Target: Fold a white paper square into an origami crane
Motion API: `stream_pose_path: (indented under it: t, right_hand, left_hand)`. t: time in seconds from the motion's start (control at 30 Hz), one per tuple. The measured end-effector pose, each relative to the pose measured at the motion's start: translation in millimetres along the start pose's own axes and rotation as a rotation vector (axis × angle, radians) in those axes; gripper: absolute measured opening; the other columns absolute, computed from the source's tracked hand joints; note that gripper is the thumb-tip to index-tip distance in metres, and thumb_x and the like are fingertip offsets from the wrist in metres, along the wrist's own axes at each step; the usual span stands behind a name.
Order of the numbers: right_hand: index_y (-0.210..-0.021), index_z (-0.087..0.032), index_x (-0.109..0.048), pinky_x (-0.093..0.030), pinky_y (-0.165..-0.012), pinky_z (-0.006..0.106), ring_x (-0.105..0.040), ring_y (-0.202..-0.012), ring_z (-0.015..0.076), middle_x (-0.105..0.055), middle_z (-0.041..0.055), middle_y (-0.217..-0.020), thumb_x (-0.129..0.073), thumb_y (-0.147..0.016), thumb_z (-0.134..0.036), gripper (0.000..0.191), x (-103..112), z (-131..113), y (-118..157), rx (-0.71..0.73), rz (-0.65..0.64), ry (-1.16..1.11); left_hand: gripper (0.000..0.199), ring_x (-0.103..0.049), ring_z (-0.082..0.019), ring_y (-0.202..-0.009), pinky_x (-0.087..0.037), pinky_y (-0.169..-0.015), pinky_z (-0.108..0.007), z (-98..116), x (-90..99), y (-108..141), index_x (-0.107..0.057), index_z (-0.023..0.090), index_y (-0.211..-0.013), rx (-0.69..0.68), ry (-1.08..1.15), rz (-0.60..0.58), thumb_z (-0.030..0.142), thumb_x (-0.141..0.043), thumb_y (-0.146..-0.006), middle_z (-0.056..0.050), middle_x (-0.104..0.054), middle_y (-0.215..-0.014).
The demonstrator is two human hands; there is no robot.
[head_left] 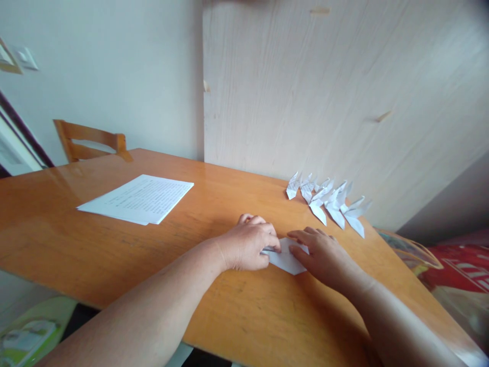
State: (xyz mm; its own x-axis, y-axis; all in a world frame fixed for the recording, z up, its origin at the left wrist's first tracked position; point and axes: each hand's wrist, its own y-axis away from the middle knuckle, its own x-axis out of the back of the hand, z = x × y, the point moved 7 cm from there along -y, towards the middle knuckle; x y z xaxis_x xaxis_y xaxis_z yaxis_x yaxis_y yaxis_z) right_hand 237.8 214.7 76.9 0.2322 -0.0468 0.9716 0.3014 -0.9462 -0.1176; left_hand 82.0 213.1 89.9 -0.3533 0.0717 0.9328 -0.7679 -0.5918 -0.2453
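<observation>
A folded piece of white paper (289, 261) lies on the wooden table in front of me, between my two hands. At its left end my left hand (252, 246) is closed, with the thumb and bent fingers pinching the edge. From the other side my right hand (323, 252) rests on the paper, fingers stretched out and thumb lying on its surface. Parts of both ends are hidden under my fingers. Beyond my right hand stand several folded paper figures (331, 200) with pointed, wing-like flaps, grouped near the table's far edge.
A stack of printed sheets (141, 199) lies on the table (214, 191) to the left. A wooden chair (91, 135) stands past the far left edge. A pale panel (298, 92) rises behind the table. Red material (462, 265) shows beyond the right edge.
</observation>
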Motion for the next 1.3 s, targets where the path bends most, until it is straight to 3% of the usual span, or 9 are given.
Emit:
stream_pose_path:
  t: [0.1,0.27,0.47,0.67,0.83,1.1,1.3]
  right_hand:
    - [-0.122,-0.019,-0.065,-0.040,-0.067,0.029,-0.064,-0.081,0.0209,-0.071,0.0080,-0.094,-0.054,-0.089,-0.025,0.035,0.5,8.4,1.5,-0.089,-0.056,-0.066]
    - [-0.084,-0.020,-0.064,-0.030,-0.054,0.026,-0.058,-0.064,0.0159,-0.068,0.0018,-0.071,-0.054,-0.085,-0.024,0.011,-5.7,5.9,6.5,-0.130,-0.151,-0.131]
    - [-0.073,-0.021,-0.059,-0.025,-0.053,0.027,-0.055,-0.062,0.0146,-0.068,0.0024,-0.072,-0.054,-0.085,-0.027,0.015,-5.5,-7.2,11.5,-0.168,-0.157,-0.089]
    - [-0.072,-0.020,-0.058,-0.024,-0.054,0.028,-0.055,-0.062,0.0153,-0.067,0.0032,-0.072,-0.055,-0.087,-0.029,0.018,-2.1,-12.9,12.9,-0.175,-0.146,-0.043]
    - [-0.070,-0.020,-0.057,-0.024,-0.054,0.028,-0.055,-0.061,0.0156,-0.067,0.0036,-0.071,-0.055,-0.086,-0.028,0.018,-2.0,-13.2,12.9,-0.178,-0.133,-0.022]
    - [-0.063,-0.020,-0.056,-0.023,-0.051,0.027,-0.048,-0.055,0.0120,-0.062,0.0005,-0.062,-0.056,-0.083,-0.027,0.021,-11.4,-18.3,15.7,-0.137,-0.173,-0.126]
    - [-0.059,-0.019,-0.052,-0.025,-0.046,0.024,-0.044,-0.051,0.0102,-0.051,-0.0032,-0.054,-0.055,-0.080,-0.022,0.022,-22.0,-20.4,18.9,-0.060,-0.346,-0.344]
  left_hand:
    - [0.026,-0.051,-0.024,-0.112,-0.032,-0.098,-0.043,-6.3,3.1,0.0,-0.075,0.034,-0.096,0.029,-0.039,0.048,0.017,-0.063,-0.079,0.001,-0.066,-0.111]
    - [0.027,-0.052,-0.025,-0.109,-0.037,-0.094,-0.042,-11.6,3.2,-1.3,-0.074,0.032,-0.101,0.088,-0.097,0.139,0.017,-0.061,-0.083,-0.002,-0.065,-0.111]
    - [0.029,-0.058,-0.022,-0.097,-0.044,-0.083,-0.035,-10.1,-3.9,-4.8,-0.063,0.025,-0.106,0.203,-0.047,0.169,0.009,-0.052,-0.084,-0.005,-0.064,-0.101]
    - [0.018,-0.060,-0.020,-0.086,-0.044,-0.074,-0.031,-12.5,-2.8,-5.2,-0.056,0.021,-0.085,0.306,0.039,0.135,0.007,-0.045,-0.084,-0.004,-0.064,-0.090]
    - [0.009,-0.058,-0.020,-0.085,-0.043,-0.073,-0.031,-0.8,2.0,-4.0,-0.057,0.021,-0.081,0.260,0.015,0.145,0.013,-0.052,-0.083,-0.004,-0.062,-0.089]
    - [0.006,-0.058,-0.018,-0.081,-0.042,-0.067,-0.028,13.3,-9.9,-0.9,-0.059,0.020,-0.078,0.216,0.118,0.008,0.022,-0.061,-0.083,-0.003,-0.059,-0.087]
    - [0.010,-0.057,-0.018,-0.084,-0.041,-0.070,-0.028,17.3,-7.4,-0.2,-0.056,0.019,-0.074,0.165,0.100,-0.030,0.017,-0.063,-0.081,-0.002,-0.058,-0.086]
